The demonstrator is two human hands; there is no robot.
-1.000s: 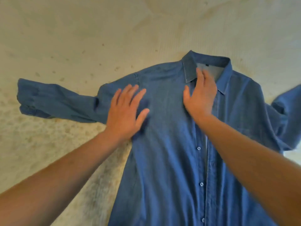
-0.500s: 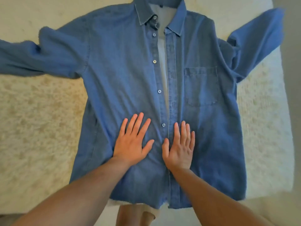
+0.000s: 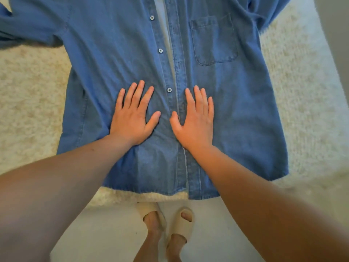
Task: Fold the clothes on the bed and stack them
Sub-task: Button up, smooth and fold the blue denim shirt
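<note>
— Pressing flat: left hand and right hand, fingers straight and spread, gripping nothing.
— Lying where?
— Under both palms: shirt spread open, front up, on the bed.
— Getting far?
— Barely starting; nothing folded, sleeves out beyond the fingertips, no stack showing.

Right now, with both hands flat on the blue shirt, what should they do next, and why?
Probably fold one side inward. The shirt lies spread face up on the bed, and the left hand and right hand press it flat near the hem, so smoothing looks done.
</note>
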